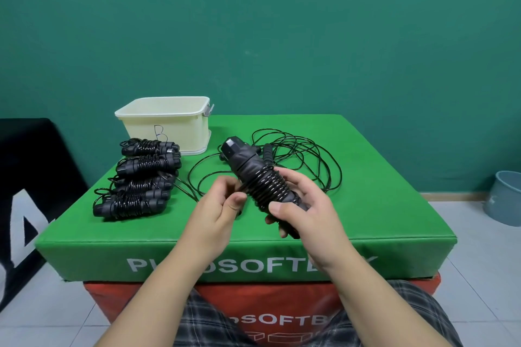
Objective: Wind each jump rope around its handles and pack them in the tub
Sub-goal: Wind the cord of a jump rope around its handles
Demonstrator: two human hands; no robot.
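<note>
The right hand [298,205] is gripping a pair of black handles [253,175] held together above the green box [366,191], its fingers [277,209] curling around their lower part, where rope [267,186] is lying in tight coils. The left hand [220,205] is pinching the rope just beside the coils, thumb and forefinger closing on it. Four wound ropes [141,177] are lying in a row on the left of the box (each bundled around its own handles), the farthest touching the cream tub [166,121], which is standing at the back left corner. A loose rope [298,155] is sprawling in loops behind the hands, near the tub's right side.
</note>
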